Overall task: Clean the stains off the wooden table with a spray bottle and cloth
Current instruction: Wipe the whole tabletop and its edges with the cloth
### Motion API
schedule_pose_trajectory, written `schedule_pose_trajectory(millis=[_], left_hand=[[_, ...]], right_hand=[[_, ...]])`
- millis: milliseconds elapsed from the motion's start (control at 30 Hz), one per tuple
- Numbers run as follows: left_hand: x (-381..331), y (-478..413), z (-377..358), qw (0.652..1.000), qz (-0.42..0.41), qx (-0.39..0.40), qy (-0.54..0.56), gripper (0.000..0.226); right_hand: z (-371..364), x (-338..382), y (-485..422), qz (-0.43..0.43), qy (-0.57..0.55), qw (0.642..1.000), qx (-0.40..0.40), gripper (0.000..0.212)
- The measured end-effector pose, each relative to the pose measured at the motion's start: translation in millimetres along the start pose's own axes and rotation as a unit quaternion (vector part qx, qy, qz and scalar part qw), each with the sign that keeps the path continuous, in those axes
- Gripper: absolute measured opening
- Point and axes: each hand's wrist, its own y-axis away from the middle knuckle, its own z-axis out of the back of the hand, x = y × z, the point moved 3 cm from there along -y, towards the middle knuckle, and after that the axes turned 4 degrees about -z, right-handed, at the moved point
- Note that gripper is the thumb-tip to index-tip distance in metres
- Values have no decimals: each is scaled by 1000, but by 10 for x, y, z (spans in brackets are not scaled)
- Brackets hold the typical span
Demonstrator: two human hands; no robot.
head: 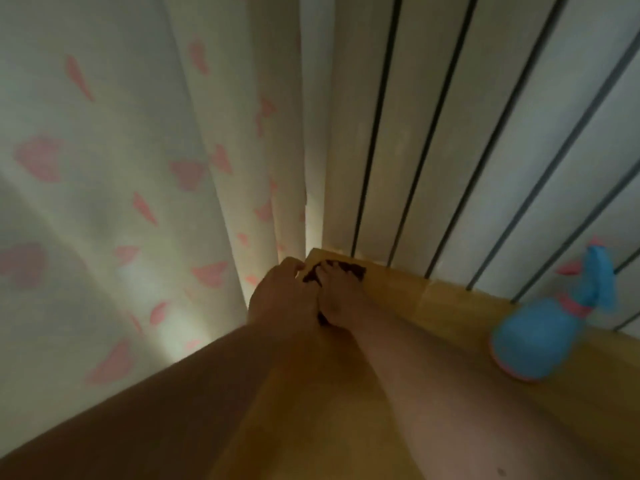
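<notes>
A dark brown cloth (353, 270) lies at the far left corner of the yellowish wooden table (446, 306). My right hand (341, 296) presses down on the cloth with its fingers spread over it. My left hand (282, 297) is right beside it at the table's left edge, fingers curled onto the cloth's near edge. Most of the cloth is hidden under both hands. A blue spray bottle (543, 334) with pink trim stands on the table at the right, apart from both hands. The picture is blurred and no stains can be made out.
A pale curtain (121, 168) with pink heart shapes hangs along the table's left side. Behind the table rises a white wall (485, 133) with dark vertical grooves. Bare wood shows between my right forearm and the bottle.
</notes>
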Motion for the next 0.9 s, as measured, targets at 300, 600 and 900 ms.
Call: schedule_pose_trajectory(millis=[300, 600, 900], left_hand=[[939, 314, -1, 987, 97, 103, -82, 40], [825, 388, -1, 992, 104, 21, 61, 43], [517, -51, -41, 995, 59, 49, -64, 31]], right_hand=[[-96, 246, -92, 6, 20, 999, 32, 50], [-196, 408, 683, 81, -96, 990, 68, 53], [-49, -23, 816, -240, -147, 958, -58, 34]])
